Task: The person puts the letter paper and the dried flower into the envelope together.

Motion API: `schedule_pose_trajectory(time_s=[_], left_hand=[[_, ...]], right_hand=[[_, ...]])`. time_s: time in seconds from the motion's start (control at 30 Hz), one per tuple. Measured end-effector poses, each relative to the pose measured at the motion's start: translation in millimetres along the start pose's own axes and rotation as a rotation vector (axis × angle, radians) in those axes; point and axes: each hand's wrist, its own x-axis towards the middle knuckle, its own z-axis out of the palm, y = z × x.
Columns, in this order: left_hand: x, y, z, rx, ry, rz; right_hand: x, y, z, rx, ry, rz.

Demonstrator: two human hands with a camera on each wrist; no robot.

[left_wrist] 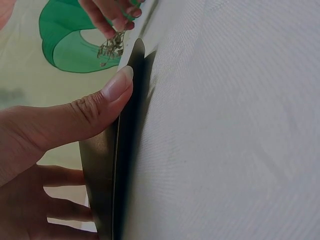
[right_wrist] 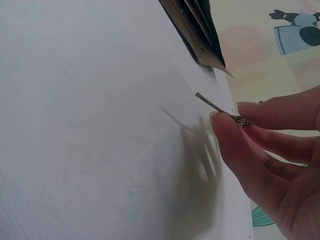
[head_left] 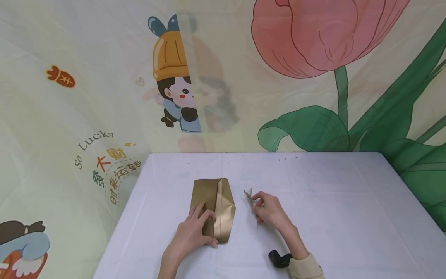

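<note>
A gold paper envelope [head_left: 205, 190] lies on the white-covered table, its flap [head_left: 226, 217] folded out to the right. My left hand [head_left: 191, 230] holds it, fingers spread over the top face and thumb at the near edge. In the left wrist view that thumb [left_wrist: 107, 97] bears on the envelope's edge [left_wrist: 102, 160]. To the right of the envelope, my right hand [head_left: 271, 211] pinches a small dried flower sprig [head_left: 248, 195] between thumb and fingers, just above the cloth. Its thin bare stem [right_wrist: 210, 102] sticks out past the fingertips in the right wrist view. The envelope's mouth [right_wrist: 197, 25] shows there as layered edges.
A black curved object [head_left: 278, 259] sits by the right wrist, at the sleeve [head_left: 306, 267]. Small dark specks dot the far part of the tablecloth [head_left: 331, 182]. Behind the table hangs a printed curtain [head_left: 223, 97] with a large tulip and cartoon figures.
</note>
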Motion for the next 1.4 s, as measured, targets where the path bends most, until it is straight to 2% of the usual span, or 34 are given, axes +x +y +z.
schedule_pose_trajectory(time_s=[0.5, 0.97, 1.2, 1.4], left_hand=[[-0.2, 0.3, -0.4, 0.001, -0.002, 0.014], [-1.1, -2.0, -1.3, -0.006, -0.002, 0.022], [-2.0, -2.5, -2.5, -0.010, 0.012, 0.050], [-0.5, -3.0, -1.6, 0.010, 0.006, 0.040]], right_hand=[[-2, -4, 9, 0.002, -0.004, -0.032], [-3, -9, 21, 0.093, -0.014, -0.100], [-2, -14, 26, 0.107, -0.033, -0.132], [-1, -19, 32, 0.116, -0.069, -0.173]])
